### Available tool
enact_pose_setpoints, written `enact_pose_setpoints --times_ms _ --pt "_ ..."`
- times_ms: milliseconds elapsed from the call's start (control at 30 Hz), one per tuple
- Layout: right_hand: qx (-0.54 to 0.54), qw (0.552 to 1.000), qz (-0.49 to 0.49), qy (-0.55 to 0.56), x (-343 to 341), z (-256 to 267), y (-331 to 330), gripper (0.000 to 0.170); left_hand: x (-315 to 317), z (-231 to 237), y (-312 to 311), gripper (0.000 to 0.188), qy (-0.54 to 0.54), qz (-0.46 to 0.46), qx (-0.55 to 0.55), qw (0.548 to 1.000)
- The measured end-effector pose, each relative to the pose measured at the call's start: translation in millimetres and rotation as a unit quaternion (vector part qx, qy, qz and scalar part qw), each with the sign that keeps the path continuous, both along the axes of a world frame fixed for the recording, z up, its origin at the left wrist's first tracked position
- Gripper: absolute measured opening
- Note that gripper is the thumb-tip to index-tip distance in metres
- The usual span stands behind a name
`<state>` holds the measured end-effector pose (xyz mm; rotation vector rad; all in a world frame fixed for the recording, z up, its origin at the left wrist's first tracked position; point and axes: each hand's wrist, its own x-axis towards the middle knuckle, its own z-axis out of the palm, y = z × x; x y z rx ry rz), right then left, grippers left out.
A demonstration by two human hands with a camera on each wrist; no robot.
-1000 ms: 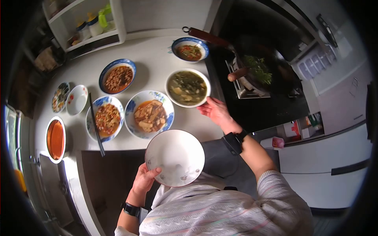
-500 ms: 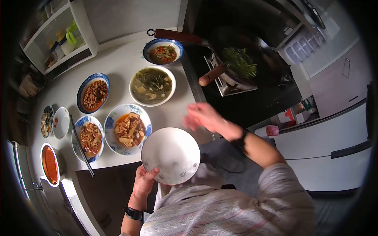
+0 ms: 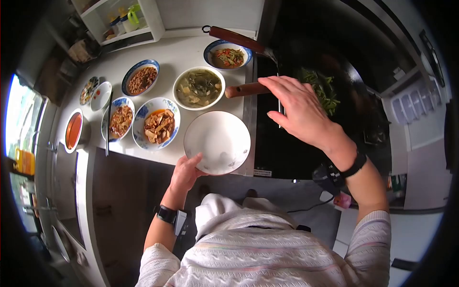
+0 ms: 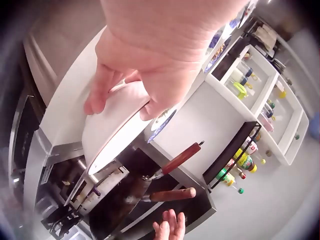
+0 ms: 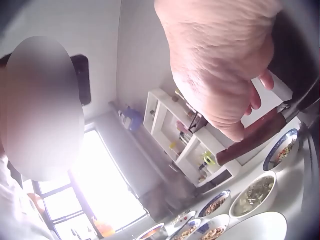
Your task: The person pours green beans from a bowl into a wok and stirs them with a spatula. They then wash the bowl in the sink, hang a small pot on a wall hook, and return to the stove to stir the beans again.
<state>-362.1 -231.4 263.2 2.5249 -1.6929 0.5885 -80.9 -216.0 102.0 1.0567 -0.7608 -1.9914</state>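
Observation:
My left hand (image 3: 185, 173) pinches the rim of an empty white bowl (image 3: 217, 138), thumb inside and fingers beneath. In the left wrist view the bowl (image 4: 112, 125) is tilted between thumb and fingers. My right hand (image 3: 303, 112) hovers over the stove with its fingers extended, right by a wooden handle (image 3: 246, 90). That handle belongs to the dark wok, which holds green vegetables (image 3: 325, 93); the hand hides part of it. A second brown handle (image 3: 236, 39) with a ring at its end juts out behind, over the counter edge.
A bowl of greens soup (image 3: 198, 88) stands close behind the white bowl. Several filled dishes crowd the counter, among them a tofu-like dish (image 3: 157, 123) and a bowl of red liquid (image 3: 73, 130). Dark chopsticks (image 3: 109, 124) overhang the front edge. A shelf (image 3: 126, 24) stands at the back.
My right hand has left the soup bowl's rim and moved right and up to the wok handle. The white bowl has moved forward over the counter edge in my left hand.

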Motion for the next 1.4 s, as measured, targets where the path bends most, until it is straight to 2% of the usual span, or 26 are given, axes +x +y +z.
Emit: enact_pose_setpoints --times_ms 100,167,233,300,367,400,433,500,567,633,733,833,900,1033,1100,1167,1233,1267,1300,1400 --pt "0.044 0.997 0.016 0.058 -7.6 -10.4 -20.5 0.056 -12.0 -3.7 -1.6 0.037 -0.026 0.02 0.016 0.999" --pt "0.061 0.997 0.019 0.049 -6.8 -11.8 -30.8 0.054 -15.8 -11.0 -5.3 0.038 -0.027 0.039 0.02 0.999" --pt "0.12 0.992 0.015 0.03 -5.7 -14.4 -39.4 0.052 -15.3 -18.6 -10.8 0.038 -0.023 0.015 0.032 0.999" --pt "0.129 0.991 -0.001 0.03 -5.0 -14.4 -44.7 0.047 -13.2 -26.2 -14.6 0.039 -0.04 0.008 0.022 0.999" --pt "0.093 0.994 0.03 0.042 -12.2 -11.4 -48.7 0.04 -17.7 -17.4 -17.4 0.04 -0.049 -0.008 0.011 0.999" --pt "0.058 0.996 0.053 0.039 -19.2 -7.3 -45.9 0.031 -18.2 -11.6 -15.6 0.041 -0.069 0.005 0.017 0.997" --pt "0.061 0.996 0.037 0.045 -27.7 5.2 -38.7 0.031 -20.9 -6.3 -14.3 0.043 -0.088 0.012 0.025 0.996" --pt "-0.025 0.998 0.029 0.046 -50.2 39.5 -15.7 0.023 -10.5 -8.8 -12.3 0.038 -0.121 0.006 0.008 0.993" --pt "-0.039 0.998 -0.048 -0.021 -85.3 68.2 12.7 0.015 3.9 1.3 -7.0 0.038 -0.118 -0.017 0.002 0.993" --pt "0.04 0.986 -0.106 -0.126 -120.8 97.2 45.9 0.012 21.3 15.2 5.1 0.046 -0.133 -0.037 0.011 0.99" --pt "0.102 0.895 -0.285 -0.327 -158.6 108.1 83.1 0.016 50.5 3.5 22.4 0.041 -0.128 -0.095 0.034 0.987" --pt "-0.008 0.857 -0.29 -0.426 -200.9 100.5 114.7 0.023 63.6 -11.7 34.3 0.037 -0.13 -0.131 0.067 0.981" --pt "-0.062 0.845 -0.302 -0.436 -213.7 91.6 130.7 0.023 65.6 -19.0 36.9 0.035 -0.143 -0.129 0.088 0.977" --pt "-0.076 0.832 -0.34 -0.432 -227.1 51.3 135.1 0.027 60.1 -17.7 37.9 0.035 -0.185 -0.12 0.112 0.969" --pt "-0.04 0.789 -0.304 -0.532 -224.5 25.6 132.2 0.028 57.5 -20.0 36.9 0.036 -0.201 -0.147 0.088 0.964" --pt "-0.028 0.787 -0.268 -0.554 -209.4 25.1 131.4 0.028 59.1 -29.4 37.9 0.034 -0.208 -0.147 0.085 0.963" --pt "-0.07 0.815 -0.229 -0.527 -198.0 40.7 136.6 0.027 61.8 -35.3 41.6 0.037 -0.225 -0.141 0.09 0.96" --pt "-0.055 0.828 -0.215 -0.514 -200.4 48.3 142.6 0.027 63.7 -39.8 44.7 0.037 -0.226 -0.14 0.092 0.96" --pt "-0.056 0.828 -0.217 -0.514 -196.6 51.3 142.9 0.027 65.2 -45.4 48.0 0.036 -0.234 -0.128 0.1 0.959" --pt "-0.033 0.875 -0.23 -0.425 -162.1 55.8 141.7 0.027 62.6 -56.2 56.8 0.034 -0.238 -0.119 0.122 0.956"
